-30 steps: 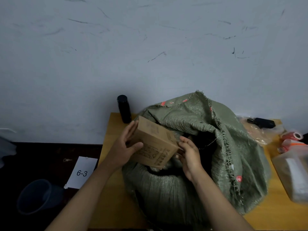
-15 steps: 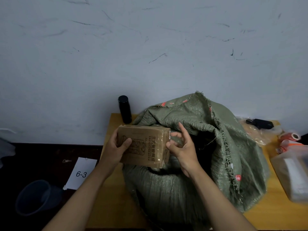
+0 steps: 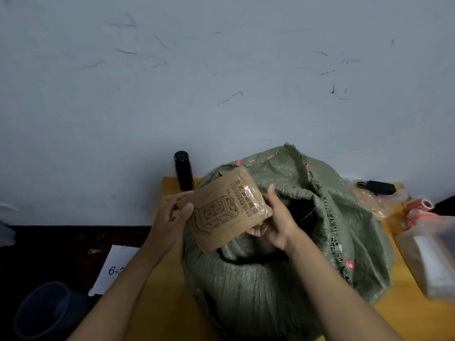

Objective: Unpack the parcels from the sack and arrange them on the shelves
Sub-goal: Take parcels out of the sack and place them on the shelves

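On the yellow table [image 3: 170, 313] the green sack [image 3: 258, 286] gapes open, and above its mouth the cardboard parcel [image 3: 222, 210], tilted, is held only at the edges, left hand [image 3: 171, 214] at 9 o'clock and right hand [image 3: 277, 221] at 3 with curled fingers, so it may slip back inside.

Free room and obstacles, head view. The green sack [image 3: 283, 242] fills the middle of the wooden table [image 3: 418, 316]; its dark mouth opens toward 3 o'clock of the cardboard parcel [image 3: 225, 209], and the raised flap of the sack walls that opening at 1 o'clock. At 11 o'clock of the sack a black bottle [image 3: 183, 171] stands upright by the wall. At 3 o'clock a clear plastic box [image 3: 433, 254], red tape rolls [image 3: 419, 205] and a black object [image 3: 378, 187] crowd the table's right end. Bare tabletop shows at 7 o'clock, beside the sack. Beyond the left edge lie a paper label [image 3: 113, 269] and a dark bucket [image 3: 46, 308].
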